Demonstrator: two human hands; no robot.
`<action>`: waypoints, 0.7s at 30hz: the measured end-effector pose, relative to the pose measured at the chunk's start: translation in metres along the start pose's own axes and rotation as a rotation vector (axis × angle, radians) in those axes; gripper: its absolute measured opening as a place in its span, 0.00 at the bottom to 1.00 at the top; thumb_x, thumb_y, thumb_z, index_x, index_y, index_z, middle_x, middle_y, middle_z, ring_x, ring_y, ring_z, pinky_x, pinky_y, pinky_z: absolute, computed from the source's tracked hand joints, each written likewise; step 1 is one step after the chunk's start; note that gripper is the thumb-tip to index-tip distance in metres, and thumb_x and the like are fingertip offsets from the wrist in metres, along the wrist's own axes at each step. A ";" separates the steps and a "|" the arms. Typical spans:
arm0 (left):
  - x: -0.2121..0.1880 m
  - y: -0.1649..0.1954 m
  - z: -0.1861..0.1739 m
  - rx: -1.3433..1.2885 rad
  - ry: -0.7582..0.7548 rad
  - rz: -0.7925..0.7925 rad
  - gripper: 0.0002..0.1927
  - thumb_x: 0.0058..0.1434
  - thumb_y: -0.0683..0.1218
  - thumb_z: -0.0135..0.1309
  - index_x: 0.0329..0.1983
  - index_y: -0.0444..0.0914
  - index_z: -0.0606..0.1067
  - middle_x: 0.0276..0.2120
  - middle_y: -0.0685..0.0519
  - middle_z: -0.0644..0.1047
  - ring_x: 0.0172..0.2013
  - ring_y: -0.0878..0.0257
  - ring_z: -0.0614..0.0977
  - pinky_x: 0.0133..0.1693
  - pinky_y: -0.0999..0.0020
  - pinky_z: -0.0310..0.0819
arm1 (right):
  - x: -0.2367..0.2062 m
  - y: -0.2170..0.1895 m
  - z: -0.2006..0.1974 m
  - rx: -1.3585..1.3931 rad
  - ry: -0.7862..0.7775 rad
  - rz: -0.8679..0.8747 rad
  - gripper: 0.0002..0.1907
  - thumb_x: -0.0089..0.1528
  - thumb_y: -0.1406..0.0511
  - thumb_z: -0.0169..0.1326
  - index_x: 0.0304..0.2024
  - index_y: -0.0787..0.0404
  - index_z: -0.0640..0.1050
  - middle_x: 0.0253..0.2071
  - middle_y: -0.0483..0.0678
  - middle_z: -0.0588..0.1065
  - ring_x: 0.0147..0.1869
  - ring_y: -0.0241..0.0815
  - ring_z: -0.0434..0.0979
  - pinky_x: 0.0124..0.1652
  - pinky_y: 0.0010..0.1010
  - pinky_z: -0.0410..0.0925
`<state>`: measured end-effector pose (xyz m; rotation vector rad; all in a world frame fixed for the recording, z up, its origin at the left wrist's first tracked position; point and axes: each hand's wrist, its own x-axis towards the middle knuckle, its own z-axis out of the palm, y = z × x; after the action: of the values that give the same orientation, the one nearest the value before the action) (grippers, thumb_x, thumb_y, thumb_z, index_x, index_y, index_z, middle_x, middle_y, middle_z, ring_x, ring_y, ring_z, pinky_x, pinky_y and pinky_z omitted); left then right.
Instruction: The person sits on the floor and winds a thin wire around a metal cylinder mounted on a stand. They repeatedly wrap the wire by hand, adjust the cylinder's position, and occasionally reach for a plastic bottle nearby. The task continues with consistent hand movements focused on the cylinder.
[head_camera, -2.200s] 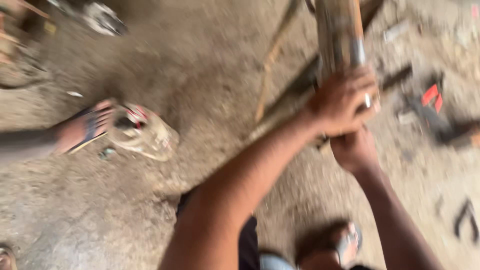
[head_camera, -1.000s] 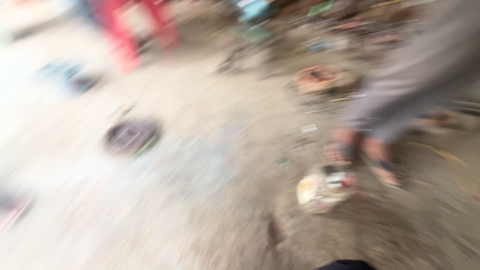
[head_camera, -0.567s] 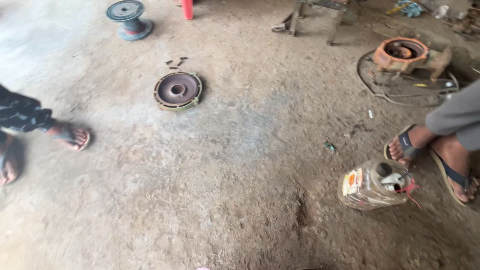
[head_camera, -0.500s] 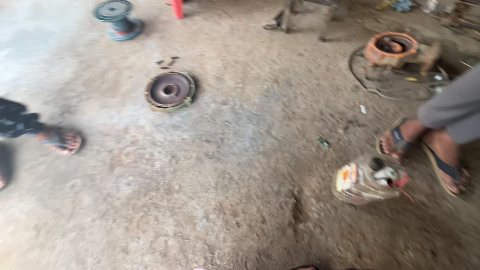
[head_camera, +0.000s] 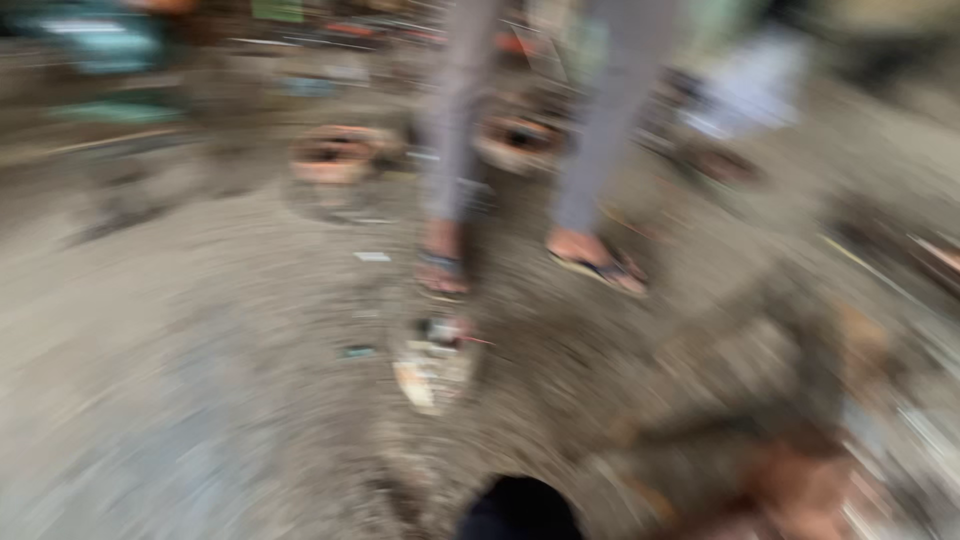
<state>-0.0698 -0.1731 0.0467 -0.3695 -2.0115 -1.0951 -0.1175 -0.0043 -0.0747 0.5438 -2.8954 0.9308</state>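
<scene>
The view is heavily smeared by motion. A skin-coloured blur (head_camera: 800, 490) fills the lower right corner; it may be one of my hands or an arm, and I cannot tell which or what it holds. A brownish streak (head_camera: 740, 380) runs up from it. A dark rounded shape (head_camera: 520, 510), probably my own clothing, sits at the bottom edge.
Another person stands ahead in grey trousers (head_camera: 610, 110) and sandals (head_camera: 600, 265) on the dirty concrete floor (head_camera: 180, 380). A crumpled plastic container (head_camera: 432, 365) lies just before their feet. An orange round motor housing (head_camera: 335, 155) and other blurred parts lie further back.
The camera has swung sharply right, so the standing person and the plastic container are now near the centre. The round dark cover and the other person's foot at the left have left the view.
</scene>
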 end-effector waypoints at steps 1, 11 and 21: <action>-0.005 0.018 0.025 -0.018 -0.039 -0.018 0.11 0.63 0.48 0.54 0.45 0.40 0.79 0.54 0.49 0.79 0.60 0.53 0.78 0.57 0.58 0.76 | -0.014 0.014 -0.008 -0.006 -0.006 0.044 0.15 0.55 0.65 0.61 0.44 0.61 0.82 0.37 0.55 0.83 0.42 0.52 0.84 0.42 0.47 0.74; -0.033 0.018 0.061 0.067 -0.261 -0.100 0.16 0.71 0.54 0.51 0.49 0.38 0.78 0.48 0.46 0.82 0.42 0.57 0.84 0.39 0.61 0.83 | -0.089 -0.040 -0.069 -0.033 -0.188 0.177 0.28 0.60 0.59 0.60 0.59 0.64 0.70 0.43 0.59 0.81 0.39 0.53 0.85 0.41 0.44 0.77; -0.011 -0.017 0.025 0.223 0.032 -0.276 0.34 0.67 0.67 0.48 0.59 0.34 0.69 0.45 0.42 0.80 0.37 0.54 0.84 0.33 0.61 0.83 | -0.117 -0.089 -0.122 -0.190 0.032 -0.048 0.19 0.61 0.59 0.59 0.54 0.58 0.78 0.40 0.54 0.80 0.24 0.42 0.82 0.29 0.38 0.74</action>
<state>-0.0853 -0.1620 0.0211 0.0430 -2.1733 -1.0173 0.0160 0.0355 0.0562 0.5746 -2.8854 0.6434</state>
